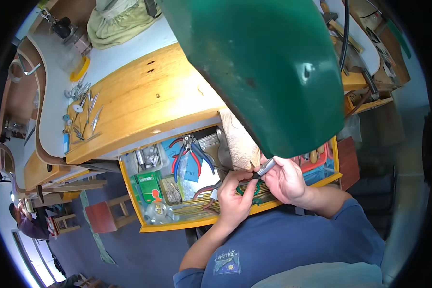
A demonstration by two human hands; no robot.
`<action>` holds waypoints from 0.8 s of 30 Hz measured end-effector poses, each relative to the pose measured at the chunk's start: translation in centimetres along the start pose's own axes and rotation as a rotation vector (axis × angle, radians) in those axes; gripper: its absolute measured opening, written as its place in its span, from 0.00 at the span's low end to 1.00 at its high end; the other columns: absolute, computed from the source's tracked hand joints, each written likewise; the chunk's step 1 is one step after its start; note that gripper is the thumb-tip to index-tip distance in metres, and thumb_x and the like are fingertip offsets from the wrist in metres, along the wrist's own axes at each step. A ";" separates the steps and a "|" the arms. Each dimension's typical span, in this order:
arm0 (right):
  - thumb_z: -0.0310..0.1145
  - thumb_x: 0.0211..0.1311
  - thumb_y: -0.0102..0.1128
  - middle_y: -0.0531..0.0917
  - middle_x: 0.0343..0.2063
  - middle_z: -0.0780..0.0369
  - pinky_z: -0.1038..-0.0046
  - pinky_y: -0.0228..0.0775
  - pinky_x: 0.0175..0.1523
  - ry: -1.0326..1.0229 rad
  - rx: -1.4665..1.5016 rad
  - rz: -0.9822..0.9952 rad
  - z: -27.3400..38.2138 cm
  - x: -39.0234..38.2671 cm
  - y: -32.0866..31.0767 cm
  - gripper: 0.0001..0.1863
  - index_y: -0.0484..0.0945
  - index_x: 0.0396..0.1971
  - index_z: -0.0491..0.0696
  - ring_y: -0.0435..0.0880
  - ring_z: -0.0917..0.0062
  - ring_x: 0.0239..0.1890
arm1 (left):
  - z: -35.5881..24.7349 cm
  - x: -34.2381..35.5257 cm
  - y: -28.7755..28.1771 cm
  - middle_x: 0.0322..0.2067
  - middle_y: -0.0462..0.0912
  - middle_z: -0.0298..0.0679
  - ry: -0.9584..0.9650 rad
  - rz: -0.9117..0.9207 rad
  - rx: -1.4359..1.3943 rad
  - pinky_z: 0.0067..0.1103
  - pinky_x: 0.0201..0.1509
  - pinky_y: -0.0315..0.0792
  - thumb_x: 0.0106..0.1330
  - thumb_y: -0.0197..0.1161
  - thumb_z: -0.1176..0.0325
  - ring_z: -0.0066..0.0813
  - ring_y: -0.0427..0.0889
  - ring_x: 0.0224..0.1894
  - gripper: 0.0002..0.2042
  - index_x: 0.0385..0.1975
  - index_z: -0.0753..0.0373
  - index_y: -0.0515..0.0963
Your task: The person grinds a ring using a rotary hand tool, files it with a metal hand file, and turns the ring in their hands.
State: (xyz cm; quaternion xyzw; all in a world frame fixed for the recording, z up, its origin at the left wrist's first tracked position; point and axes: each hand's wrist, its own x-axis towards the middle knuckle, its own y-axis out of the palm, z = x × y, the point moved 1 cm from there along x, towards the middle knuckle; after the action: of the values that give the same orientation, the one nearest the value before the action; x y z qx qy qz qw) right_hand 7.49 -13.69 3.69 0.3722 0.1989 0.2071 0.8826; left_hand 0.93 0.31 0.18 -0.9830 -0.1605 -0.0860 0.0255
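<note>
My right hand (287, 181) is closed around a silver, pen-like handpiece (267, 166), which looks like a rotary tool. Its dark tip end points down and left, toward the fingers of my left hand. My left hand (233, 199) pinches a small dark green looped piece (256, 188); its exact kind is too small to make out. Both hands nearly meet just below the front end of a worn wooden bench pin (240, 141), above the open drawer (177, 224). Whether the tool's tip touches the green piece, I cannot tell.
A large green lamp shade (273, 72) hangs low over the bench (129, 101). In the drawer lie pliers (189, 149), a green packet (149, 186), thin rods and small tubs. Several burs and small tools (84, 113) lie at the bench's left end. A stool (103, 211) stands left.
</note>
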 end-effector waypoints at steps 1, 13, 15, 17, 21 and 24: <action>0.41 0.79 0.40 0.79 0.41 0.55 0.65 0.66 0.63 -0.026 0.010 0.001 0.0 0.0 0.1 0.18 0.73 0.43 0.42 0.77 0.69 0.51 | -0.1 -0.1 0.0 0.35 0.83 0.44 0.003 -0.002 0.005 0.24 0.43 0.77 0.61 0.69 0.81 0.35 0.85 0.36 0.07 0.37 0.70 0.79; 0.35 0.79 0.41 0.81 0.53 0.57 0.61 0.69 0.65 -0.139 0.083 -0.022 -2.6 1.9 -1.0 0.17 0.75 0.55 0.42 0.79 0.68 0.57 | 1.2 0.0 -0.5 0.32 0.82 0.44 -0.038 -0.067 -0.099 0.24 0.40 0.75 0.59 0.68 0.83 0.34 0.83 0.34 0.06 0.34 0.70 0.78; 0.35 0.78 0.48 0.80 0.54 0.59 0.61 0.68 0.68 -0.104 0.088 -0.040 -3.1 1.7 -1.8 0.16 0.74 0.57 0.45 0.78 0.70 0.59 | 1.4 -0.1 -0.6 0.32 0.82 0.44 -0.059 -0.073 -0.129 0.24 0.40 0.75 0.59 0.68 0.83 0.34 0.83 0.34 0.06 0.34 0.70 0.78; 0.37 0.78 0.42 0.78 0.58 0.56 0.59 0.67 0.69 -0.086 0.069 -0.046 -3.6 1.5 -2.7 0.21 0.70 0.61 0.41 0.77 0.67 0.61 | 1.5 -0.1 -0.7 0.32 0.82 0.44 -0.086 -0.073 -0.135 0.24 0.41 0.75 0.59 0.67 0.83 0.34 0.82 0.34 0.06 0.34 0.70 0.78; 0.40 0.78 0.35 0.79 0.59 0.52 0.57 0.68 0.67 -0.058 0.027 -0.036 -4.1 1.2 -3.8 0.27 0.69 0.64 0.37 0.79 0.64 0.60 | 1.6 -0.1 -0.8 0.33 0.81 0.44 -0.091 -0.076 -0.142 0.25 0.41 0.75 0.60 0.66 0.83 0.35 0.82 0.34 0.06 0.34 0.70 0.77; 0.40 0.77 0.34 0.81 0.56 0.52 0.56 0.71 0.64 -0.004 0.065 -0.064 -4.3 1.4 -4.9 0.27 0.71 0.61 0.36 0.81 0.63 0.57 | 1.7 -0.1 -0.8 0.33 0.81 0.45 -0.111 -0.072 -0.150 0.25 0.42 0.75 0.60 0.66 0.83 0.35 0.82 0.35 0.05 0.34 0.71 0.77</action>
State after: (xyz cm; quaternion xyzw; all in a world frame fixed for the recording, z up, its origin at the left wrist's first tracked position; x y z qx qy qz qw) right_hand 7.55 -13.63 -3.00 0.3943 0.2158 0.1715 0.8767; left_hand 0.84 1.18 -1.49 -0.9790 -0.1899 -0.0441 -0.0600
